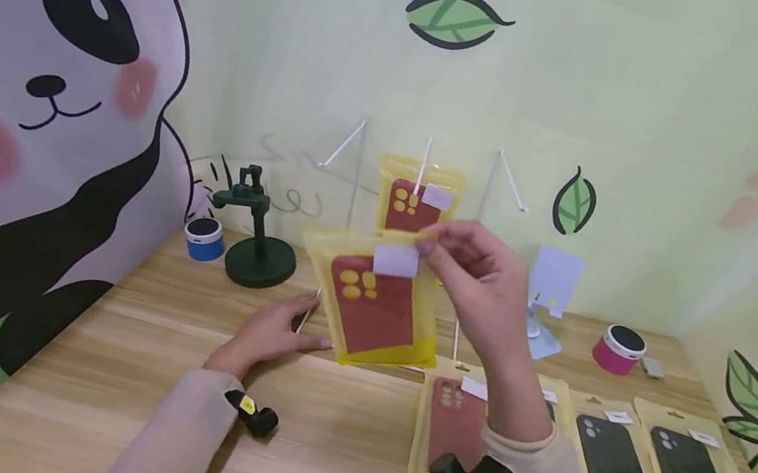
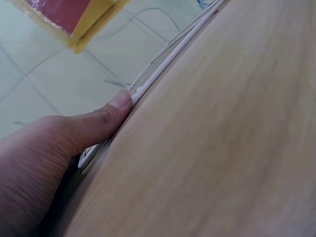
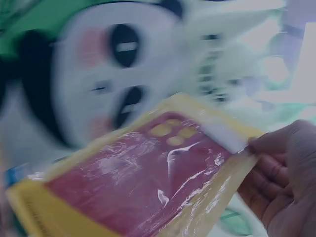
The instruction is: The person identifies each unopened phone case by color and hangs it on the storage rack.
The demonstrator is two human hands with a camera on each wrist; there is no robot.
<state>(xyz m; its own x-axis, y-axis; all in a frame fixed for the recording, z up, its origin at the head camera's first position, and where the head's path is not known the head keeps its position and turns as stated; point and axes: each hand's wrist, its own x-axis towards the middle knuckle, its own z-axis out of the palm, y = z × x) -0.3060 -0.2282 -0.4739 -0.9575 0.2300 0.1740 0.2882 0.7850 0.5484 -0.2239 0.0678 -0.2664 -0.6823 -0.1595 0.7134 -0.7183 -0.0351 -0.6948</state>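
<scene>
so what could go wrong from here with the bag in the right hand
The right hand pinches the bag only near its top edge, so it could swing or slip.

In the head view, the bag overlaps the hanging bag, so it might bump that one if moved closer.

The left hand has its thumb on the white rack; a sideways push could shift it.

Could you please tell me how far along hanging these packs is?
Done, it seems: a red pack hangs on the middle hook. In hand: the right hand pinches a second red pack. Likely left: a third red pack and the dark packs on the table.
</scene>
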